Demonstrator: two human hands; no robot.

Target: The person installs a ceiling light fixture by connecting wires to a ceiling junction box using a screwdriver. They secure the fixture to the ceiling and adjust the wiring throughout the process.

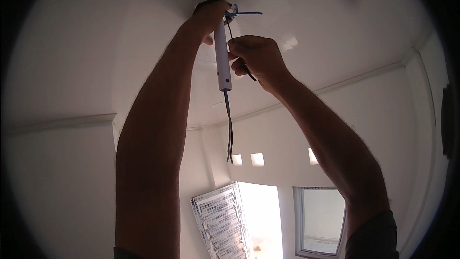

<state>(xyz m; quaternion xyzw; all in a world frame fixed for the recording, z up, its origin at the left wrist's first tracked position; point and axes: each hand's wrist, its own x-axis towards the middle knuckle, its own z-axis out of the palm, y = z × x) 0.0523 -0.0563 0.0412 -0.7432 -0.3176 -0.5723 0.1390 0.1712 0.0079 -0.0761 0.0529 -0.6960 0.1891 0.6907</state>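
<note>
Overhead, a white tube (222,60) hangs nearly upright from the ceiling, with small holes near its lower end. My left hand (214,15) is closed around its upper part; most of the fingers are hidden behind the hand. Beside the tube, my right hand (258,55) pinches a thin black wire (230,29) that runs up to the ceiling fitting. The wire's loose end sticks out below the right fingers. Blue wires (248,13) stick out to the right at the fitting. Two dark wires (229,129) dangle from the tube's bottom, clear of both hands.
The white ceiling (120,43) spreads around both hands. Lower down are a bright doorway (261,211), a tilted door leaf with printed wrapping (223,218), a framed window (320,218) and small square wall openings (257,159). A dark object (447,122) is at the right edge.
</note>
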